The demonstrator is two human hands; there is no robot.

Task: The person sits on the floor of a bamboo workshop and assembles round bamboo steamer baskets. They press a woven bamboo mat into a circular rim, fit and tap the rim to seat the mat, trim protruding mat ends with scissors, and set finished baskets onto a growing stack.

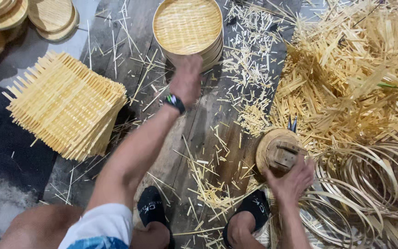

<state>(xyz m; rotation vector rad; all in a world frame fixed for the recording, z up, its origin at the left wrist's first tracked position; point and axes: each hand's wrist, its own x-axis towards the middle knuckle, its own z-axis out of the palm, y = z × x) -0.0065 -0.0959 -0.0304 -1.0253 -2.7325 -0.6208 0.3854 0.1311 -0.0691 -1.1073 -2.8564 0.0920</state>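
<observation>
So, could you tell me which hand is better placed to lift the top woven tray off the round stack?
The left hand: it is stretched out to the near rim of the stack of round woven trays. The right hand rests far back on the round wooden mould.

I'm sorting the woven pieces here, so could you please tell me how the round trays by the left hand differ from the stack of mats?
The round woven trays are circular with a finished rim; the square woven mats are square with loose strip ends sticking out. The trays sit level under the left hand; the mats lean, fanned, untouched. Both are pale bamboo weave, stacked on the plank floor.
</observation>
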